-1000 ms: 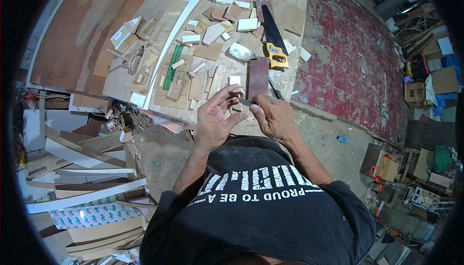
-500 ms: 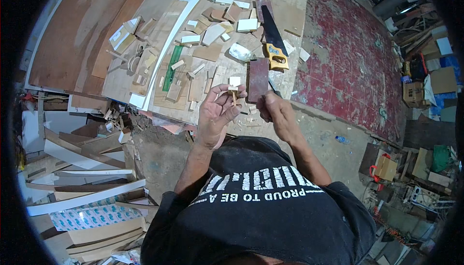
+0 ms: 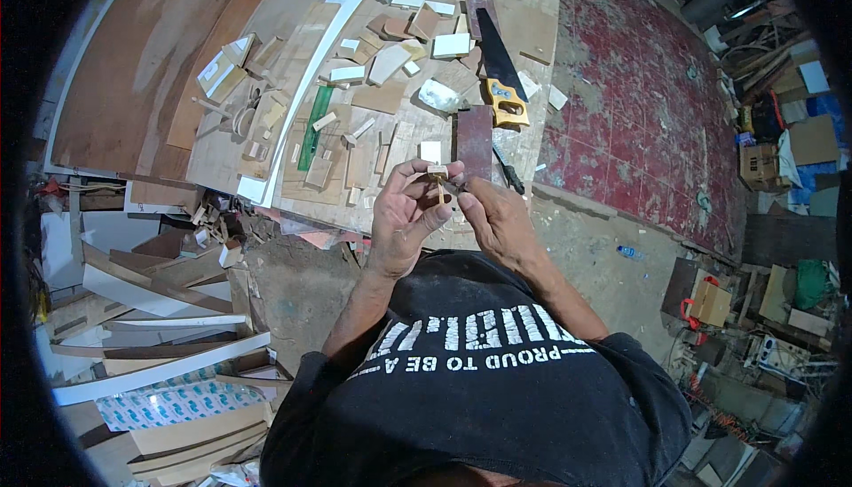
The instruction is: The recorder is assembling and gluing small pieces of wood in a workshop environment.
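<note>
My left hand (image 3: 401, 222) is closed around a small T-shaped wooden piece (image 3: 437, 171), a pale block with a thin stick pointing down toward me. Fingers curl behind the block and the thumb lies beside the stick. Close against it, my right hand (image 3: 504, 222) has its fingers curled and pinched near the stick; anything between them is hidden. Just beyond the piece lies a white-topped square block (image 3: 429, 151). A dark reddish-brown flat block (image 3: 475, 139) lies beyond my right hand, and a dark-handled tool (image 3: 508, 172) rests to its right.
A handsaw (image 3: 505, 74) with a yellow handle lies farther back on the workbench (image 3: 538, 21). Several wood offcuts (image 3: 389, 65) and a green strip (image 3: 315, 127) are scattered to the left. Stacked boards (image 3: 169, 327) stand at lower left; a red-topped surface (image 3: 639, 96) lies right.
My right hand has moved left, away from the dark tool, up to the wooden piece. My left hand has shifted slightly right and tilted the piece.
</note>
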{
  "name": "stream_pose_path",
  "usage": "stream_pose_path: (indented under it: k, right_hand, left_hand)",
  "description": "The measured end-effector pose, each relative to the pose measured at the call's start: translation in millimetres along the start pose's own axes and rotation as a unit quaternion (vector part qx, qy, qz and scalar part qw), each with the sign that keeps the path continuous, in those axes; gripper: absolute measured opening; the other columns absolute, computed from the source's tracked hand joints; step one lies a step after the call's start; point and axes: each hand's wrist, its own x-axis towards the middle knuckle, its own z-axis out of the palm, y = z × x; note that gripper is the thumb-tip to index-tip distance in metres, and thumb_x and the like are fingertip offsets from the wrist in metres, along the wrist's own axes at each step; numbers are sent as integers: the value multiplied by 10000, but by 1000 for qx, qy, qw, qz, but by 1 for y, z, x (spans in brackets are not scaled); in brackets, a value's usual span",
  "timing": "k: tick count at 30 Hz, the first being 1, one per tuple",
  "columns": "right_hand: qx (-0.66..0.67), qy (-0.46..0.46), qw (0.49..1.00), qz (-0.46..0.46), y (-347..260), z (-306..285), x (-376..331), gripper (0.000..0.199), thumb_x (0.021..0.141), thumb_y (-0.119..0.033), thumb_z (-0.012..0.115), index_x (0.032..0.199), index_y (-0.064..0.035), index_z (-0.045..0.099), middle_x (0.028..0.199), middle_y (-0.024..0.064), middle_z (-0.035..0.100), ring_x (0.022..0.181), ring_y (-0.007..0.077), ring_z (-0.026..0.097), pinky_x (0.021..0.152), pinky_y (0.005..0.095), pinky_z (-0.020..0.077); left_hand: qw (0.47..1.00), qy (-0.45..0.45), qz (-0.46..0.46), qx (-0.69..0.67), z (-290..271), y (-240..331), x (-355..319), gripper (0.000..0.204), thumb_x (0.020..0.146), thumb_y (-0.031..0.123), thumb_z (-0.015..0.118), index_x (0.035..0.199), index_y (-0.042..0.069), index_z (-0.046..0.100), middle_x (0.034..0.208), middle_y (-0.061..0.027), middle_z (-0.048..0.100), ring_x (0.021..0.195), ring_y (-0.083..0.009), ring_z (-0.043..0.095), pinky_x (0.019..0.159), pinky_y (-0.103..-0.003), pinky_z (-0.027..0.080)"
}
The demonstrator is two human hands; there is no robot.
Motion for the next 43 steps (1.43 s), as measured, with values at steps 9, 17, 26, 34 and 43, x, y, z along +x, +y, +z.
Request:
stream_pose_path:
  k: [9, 17, 26, 34, 43]
  right_hand:
    - [-13, 24, 1000, 15, 9, 11, 2, 306, 996, -275, 488, 835, -21, 549, 703, 150, 546, 636, 338, 583, 566, 412, 427]
    - [133, -35, 990, 32, 4, -7, 3, 369, 1022, -302, 443, 857, 13, 544, 636, 163, 457, 607, 304, 523, 572, 393, 399]
    - [-58, 20, 998, -29, 2, 2, 3, 284, 986, -276, 498, 853, -27, 525, 726, 174, 555, 677, 374, 590, 581, 456, 425]
    - [209, -69, 972, 87, 14, -13, 0, 447, 1044, -351, 392, 837, 15, 547, 669, 129, 476, 601, 236, 491, 597, 374, 401]
    - [86, -46, 995, 29, -3, 0, -1, 367, 1029, -311, 452, 905, 21, 542, 710, 196, 531, 687, 286, 589, 640, 406, 438]
  left_hand:
    - [999, 18, 23, 17, 1, 0, 0, 516, 870, 27, 698, 1288, -6, 397, 1261, -209, 587, 1144, -189, 580, 984, -304, 458]
    - [1000, 10, 17, -6, 2, 0, 0, 521, 875, 34, 695, 1296, -8, 393, 1246, -199, 596, 1130, -189, 587, 977, -302, 460]
    - [997, -6, 30, 68, -4, -2, -2, 557, 857, 15, 712, 1311, -19, 392, 1253, -192, 588, 1117, -186, 584, 983, -309, 453]
    - [999, 10, 29, 44, -2, 2, 1, 541, 858, 12, 708, 1299, -10, 396, 1263, -200, 582, 1129, -187, 574, 977, -311, 454]
    - [999, -2, 32, -25, 3, -2, 2, 583, 880, 137, 716, 1310, 3, 345, 1347, -240, 522, 1226, -242, 543, 1051, -332, 412]
